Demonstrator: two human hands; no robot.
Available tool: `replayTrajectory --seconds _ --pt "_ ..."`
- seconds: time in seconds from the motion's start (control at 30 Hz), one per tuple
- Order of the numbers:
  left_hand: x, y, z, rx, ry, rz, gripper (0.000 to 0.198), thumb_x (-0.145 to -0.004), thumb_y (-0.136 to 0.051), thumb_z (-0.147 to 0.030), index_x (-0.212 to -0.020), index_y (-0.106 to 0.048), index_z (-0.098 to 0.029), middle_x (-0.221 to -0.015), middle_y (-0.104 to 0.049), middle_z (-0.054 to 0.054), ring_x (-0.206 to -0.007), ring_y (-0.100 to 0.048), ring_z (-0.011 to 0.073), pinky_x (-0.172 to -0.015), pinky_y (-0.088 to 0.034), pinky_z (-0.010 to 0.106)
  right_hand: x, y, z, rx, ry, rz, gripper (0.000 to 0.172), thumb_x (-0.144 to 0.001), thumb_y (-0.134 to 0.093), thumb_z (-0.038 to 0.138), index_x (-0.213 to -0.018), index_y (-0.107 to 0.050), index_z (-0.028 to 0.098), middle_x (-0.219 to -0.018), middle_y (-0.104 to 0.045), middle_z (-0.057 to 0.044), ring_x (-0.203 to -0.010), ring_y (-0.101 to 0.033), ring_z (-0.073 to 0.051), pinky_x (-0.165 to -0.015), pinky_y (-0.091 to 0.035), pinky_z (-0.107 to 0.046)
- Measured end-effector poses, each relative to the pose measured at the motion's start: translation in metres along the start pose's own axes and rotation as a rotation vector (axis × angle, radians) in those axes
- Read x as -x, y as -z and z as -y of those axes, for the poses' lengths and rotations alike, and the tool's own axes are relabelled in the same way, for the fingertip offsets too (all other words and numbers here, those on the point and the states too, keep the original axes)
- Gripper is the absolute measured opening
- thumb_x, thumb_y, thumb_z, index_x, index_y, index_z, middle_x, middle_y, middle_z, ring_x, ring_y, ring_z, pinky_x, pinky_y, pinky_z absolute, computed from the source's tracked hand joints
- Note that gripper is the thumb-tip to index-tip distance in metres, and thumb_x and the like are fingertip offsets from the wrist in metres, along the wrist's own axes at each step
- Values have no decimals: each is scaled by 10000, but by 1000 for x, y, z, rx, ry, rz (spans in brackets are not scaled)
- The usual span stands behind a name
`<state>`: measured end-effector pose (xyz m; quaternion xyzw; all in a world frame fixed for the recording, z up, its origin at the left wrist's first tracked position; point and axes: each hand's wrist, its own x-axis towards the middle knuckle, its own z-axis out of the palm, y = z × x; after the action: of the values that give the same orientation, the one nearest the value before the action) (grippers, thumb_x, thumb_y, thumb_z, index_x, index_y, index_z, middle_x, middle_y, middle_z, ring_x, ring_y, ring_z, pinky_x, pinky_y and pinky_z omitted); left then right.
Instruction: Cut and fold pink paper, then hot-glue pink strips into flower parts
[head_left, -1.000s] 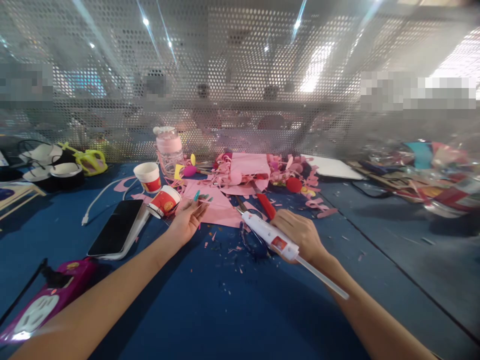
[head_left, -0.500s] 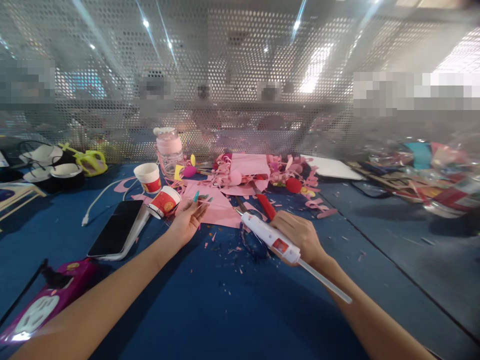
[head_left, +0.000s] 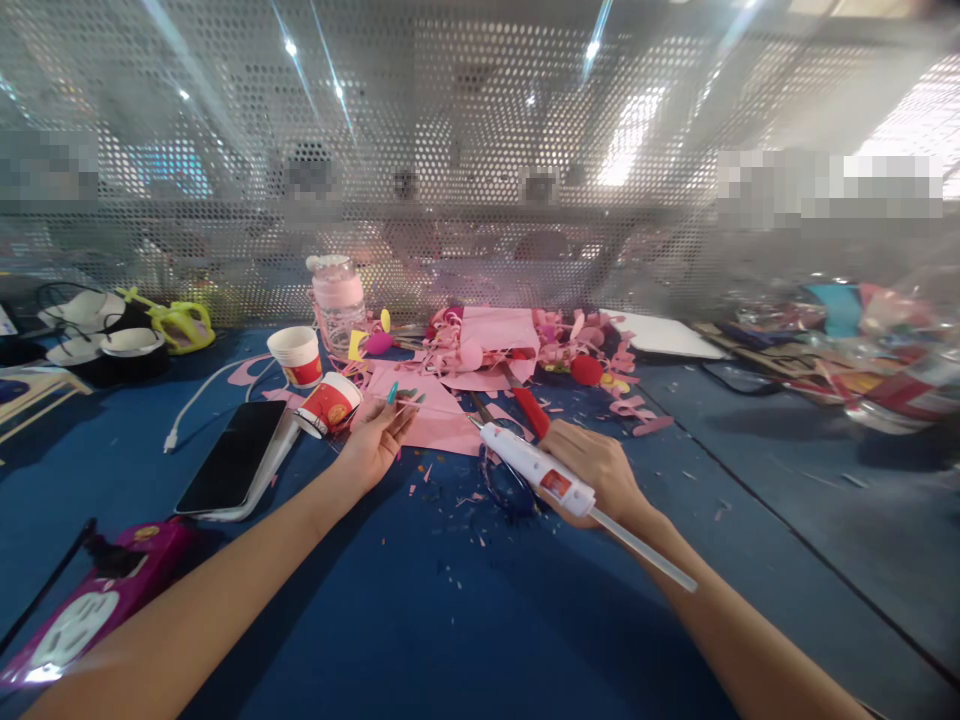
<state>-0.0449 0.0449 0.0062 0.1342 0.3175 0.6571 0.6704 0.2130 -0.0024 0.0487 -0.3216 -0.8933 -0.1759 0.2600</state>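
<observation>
My right hand (head_left: 600,462) is wrapped round a white hot glue gun (head_left: 529,455). A clear glue stick (head_left: 645,548) sticks out of its back end, and its nozzle points left towards my other hand. My left hand (head_left: 379,442), with teal nails, is pinched on something thin and small that I cannot make out. It is just above a pink paper sheet (head_left: 442,432) on the blue table. Scissors with dark blue handles (head_left: 508,490) lie partly hidden under the glue gun. A red-handled tool (head_left: 531,412) rests just beyond my right hand.
Pink paper cut-outs (head_left: 491,335) are heaped at the back. To the left are two paper cups (head_left: 330,402), a bottle (head_left: 337,295), a phone (head_left: 234,455) and a purple power strip (head_left: 142,560). A perforated screen (head_left: 480,130) stands behind, and plastic-wrapped items (head_left: 885,350) lie far right.
The glue gun has shifted very slightly left, and its rear glue stick sits a little higher. My left hand has hardly moved.
</observation>
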Motion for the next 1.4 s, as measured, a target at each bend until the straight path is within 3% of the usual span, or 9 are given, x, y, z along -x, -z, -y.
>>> replayTrajectory --seconds 0.2,0.33,0.6,0.73,0.9,1.17,1.4 --pt "-1 0 0 -24 -1 5 229 -813 -456 -11 -693 -595 -148 -711 -690 7 -657 -664 96 -841 -480 261 1 0 0 -20 -34 -24 157 -734 -456 325 -737 -492 173 -656 -520 -42 -586 -475 -143 -509 -338 -250" --pt "-2 2 1 -31 -1 -3 221 -806 -471 -13 -690 -602 -148 -714 -690 11 -664 -665 101 -844 -479 264 0 -4 3 -1 -131 -69 108 -732 -483 287 -754 -474 182 -662 -518 -34 -598 -487 -143 -505 -342 -238" --pt "-2 4 2 -40 -10 38 227 -790 -510 -36 -604 -570 -151 -722 -693 9 -668 -667 117 -810 -496 280 -3 -12 3 171 -580 -183 68 -786 -476 245 -780 -437 190 -748 -528 -57 -564 -481 -158 -430 -288 -247" --pt "-1 3 3 -42 -14 53 237 -786 -502 -19 -603 -577 -149 -720 -698 12 -668 -668 117 -788 -503 268 -4 -11 3 44 -469 -226 103 -784 -495 239 -734 -413 203 -675 -500 -30 -580 -491 -157 -494 -349 -255" --pt "0 2 2 -56 -25 57 240 -772 -504 8 -601 -582 -140 -715 -703 26 -677 -672 132 -803 -501 284 -5 -9 11 -39 -311 -155 89 -778 -493 244 -743 -428 195 -671 -513 -36 -592 -493 -151 -510 -361 -246" --pt "-1 4 2 -80 -37 70 169 -748 -577 -35 -610 -585 -134 -738 -703 32 -697 -673 143 -880 -469 327 -4 -11 20 -50 -215 -94 98 -770 -472 272 -736 -437 187 -664 -520 -34 -571 -493 -128 -480 -348 -220" --pt "-1 4 2 -72 -31 54 172 -738 -582 -25 -604 -587 -134 -705 -700 25 -696 -673 146 -884 -469 332 -4 -14 27 -90 -217 -39 130 -769 -473 292 -716 -435 179 -636 -494 -15 -511 -482 -103 -450 -337 -209"
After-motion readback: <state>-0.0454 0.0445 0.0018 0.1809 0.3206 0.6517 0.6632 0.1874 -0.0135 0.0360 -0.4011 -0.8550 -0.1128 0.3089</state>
